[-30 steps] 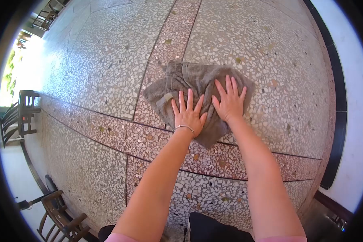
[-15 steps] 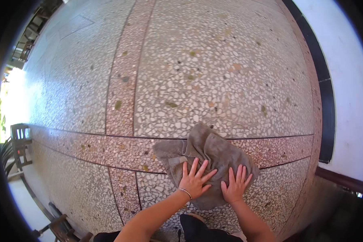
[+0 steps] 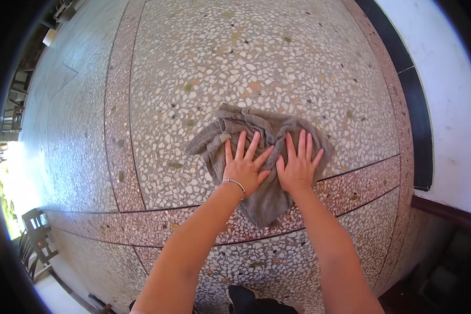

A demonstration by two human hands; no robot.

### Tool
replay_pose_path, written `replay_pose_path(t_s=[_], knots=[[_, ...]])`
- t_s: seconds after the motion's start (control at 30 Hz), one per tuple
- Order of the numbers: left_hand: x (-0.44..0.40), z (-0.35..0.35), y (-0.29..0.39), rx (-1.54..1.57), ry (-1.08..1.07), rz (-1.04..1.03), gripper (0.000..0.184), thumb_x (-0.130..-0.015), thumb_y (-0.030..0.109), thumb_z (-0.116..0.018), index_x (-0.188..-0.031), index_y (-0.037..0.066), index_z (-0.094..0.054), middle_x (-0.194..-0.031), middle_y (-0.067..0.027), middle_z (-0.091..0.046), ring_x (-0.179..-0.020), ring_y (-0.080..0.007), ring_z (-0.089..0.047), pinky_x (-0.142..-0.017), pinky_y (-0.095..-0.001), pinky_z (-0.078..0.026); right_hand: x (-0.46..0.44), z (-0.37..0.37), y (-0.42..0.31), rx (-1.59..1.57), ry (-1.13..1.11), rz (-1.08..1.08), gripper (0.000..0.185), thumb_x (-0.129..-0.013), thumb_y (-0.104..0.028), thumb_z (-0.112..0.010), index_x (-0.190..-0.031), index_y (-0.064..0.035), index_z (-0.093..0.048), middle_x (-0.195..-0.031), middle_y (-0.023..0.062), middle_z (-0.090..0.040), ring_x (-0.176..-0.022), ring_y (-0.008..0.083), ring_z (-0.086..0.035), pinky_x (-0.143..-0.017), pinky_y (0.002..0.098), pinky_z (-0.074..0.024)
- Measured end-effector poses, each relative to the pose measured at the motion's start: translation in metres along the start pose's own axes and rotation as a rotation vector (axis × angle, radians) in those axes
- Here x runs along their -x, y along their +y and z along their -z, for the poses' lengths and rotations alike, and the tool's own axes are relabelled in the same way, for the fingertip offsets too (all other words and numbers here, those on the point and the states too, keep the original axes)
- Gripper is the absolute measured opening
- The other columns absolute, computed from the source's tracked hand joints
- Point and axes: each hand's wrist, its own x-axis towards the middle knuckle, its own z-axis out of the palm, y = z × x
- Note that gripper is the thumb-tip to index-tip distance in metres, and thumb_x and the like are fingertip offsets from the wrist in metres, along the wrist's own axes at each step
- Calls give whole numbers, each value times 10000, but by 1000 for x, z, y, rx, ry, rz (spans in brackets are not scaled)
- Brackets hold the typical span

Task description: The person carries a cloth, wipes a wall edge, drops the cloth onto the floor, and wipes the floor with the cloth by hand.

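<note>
A grey-brown cloth (image 3: 269,201) lies rumpled on the speckled terrazzo floor (image 3: 193,68), with folds bunched along its far edge. My left hand (image 3: 246,166) presses flat on its left part, fingers spread and pointing away from me; a thin bracelet circles that wrist. Close by on the right, my right hand (image 3: 299,167) also lies flat on the cloth with its fingers apart. Neither hand grasps the fabric. Part of the cloth is hidden under both palms.
Pinkish bands with dark lines divide the floor. On the right, a black skirting strip (image 3: 417,125) runs below a white wall (image 3: 450,131). A dark wooden chair (image 3: 39,235) stands at the lower left, and more furniture lines the far left. My shoe (image 3: 240,298) shows at the bottom.
Both hands have pushed the cloth forward, away from me, across the pink band. Its far edge has bunched into more folds. The camera view has shifted slightly.
</note>
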Motion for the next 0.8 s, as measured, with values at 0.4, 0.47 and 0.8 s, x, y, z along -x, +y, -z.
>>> replay_pose_path(t_s=[0.4,0.47,0.8], knots=[[-29,6,7,120,-21,210,731,-911,528,-557,-1554,303,-291,-1656,-109,-113,-1517,-380,-20,-1159,-651,-50,-60,-18,16,136,223,59,611,-847,-395,-578,-1424,-218,-481,-1576,94,-334,-1473,320,-261,-1100,704,-198],[-10,12,9,135,-105,262,732,-935,530,-528,-1570,308,-241,-1663,-105,-63,-1520,-378,20,-1165,-641,-43,-62,-22,16,179,134,24,625,-888,-394,-560,-1476,-236,-418,-1608,91,-276,-1498,302,-213,-1117,690,-182],[8,26,-5,206,-233,201,685,-998,537,-418,-1591,340,-138,-1667,-76,83,-1513,-365,137,-1179,-617,9,-60,-6,4,219,9,-70,601,-971,-390,-481,-1539,-277,-319,-1650,40,-176,-1517,243,-154,-1161,630,-148]])
